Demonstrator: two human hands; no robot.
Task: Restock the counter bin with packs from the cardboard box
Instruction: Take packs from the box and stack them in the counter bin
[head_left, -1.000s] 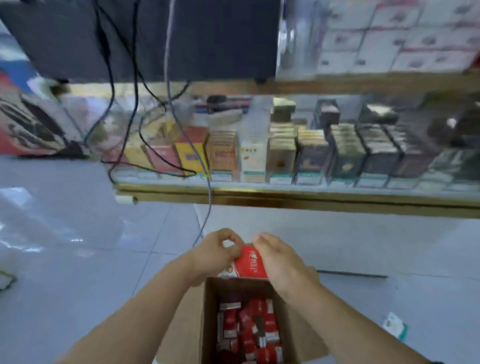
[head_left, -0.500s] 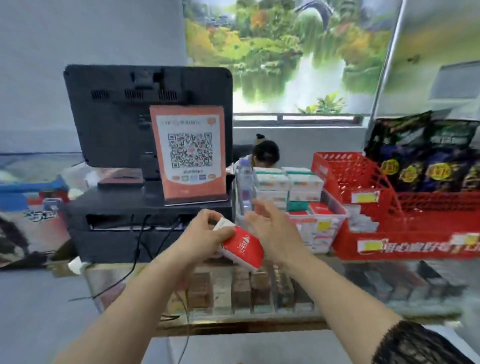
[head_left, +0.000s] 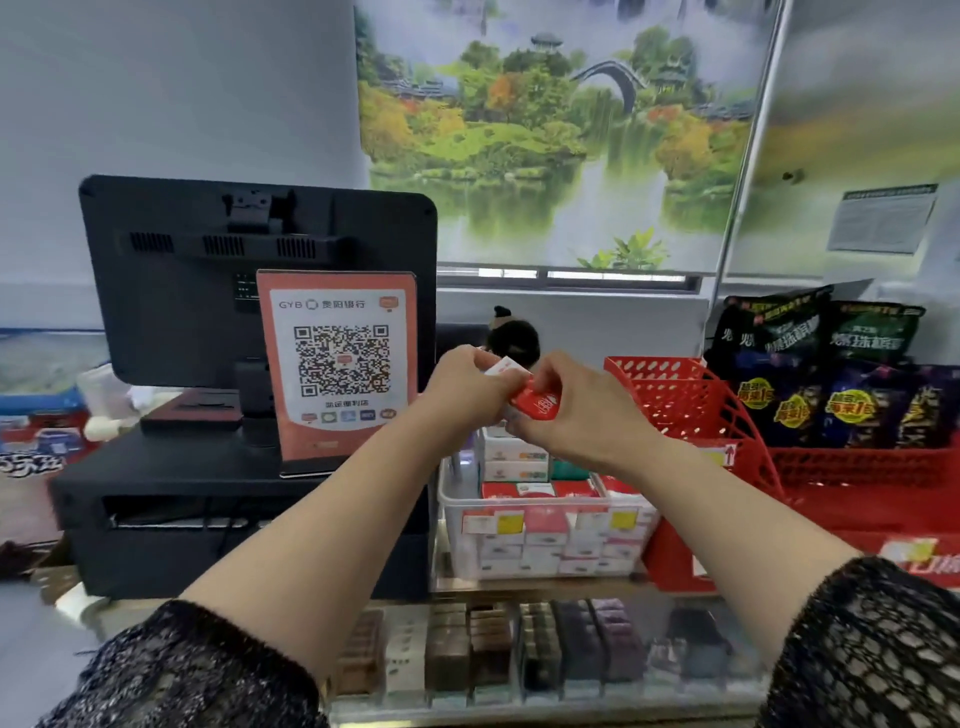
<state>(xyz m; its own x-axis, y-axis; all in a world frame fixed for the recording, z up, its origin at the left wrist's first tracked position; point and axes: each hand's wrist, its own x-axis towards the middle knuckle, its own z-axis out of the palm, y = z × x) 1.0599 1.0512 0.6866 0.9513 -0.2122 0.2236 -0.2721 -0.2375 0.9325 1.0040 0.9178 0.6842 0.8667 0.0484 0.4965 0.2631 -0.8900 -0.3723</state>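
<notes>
Both hands up at frame ctr: left hand (head_left: 465, 387) pinches the white end of the red pack (head_left: 537, 404), right hand (head_left: 584, 415) curls round its red end. Pack's held in the air just above the clear bin (head_left: 448, 501), lower ctr, w/ the red basket (head_left: 675, 395) right of it.
</notes>
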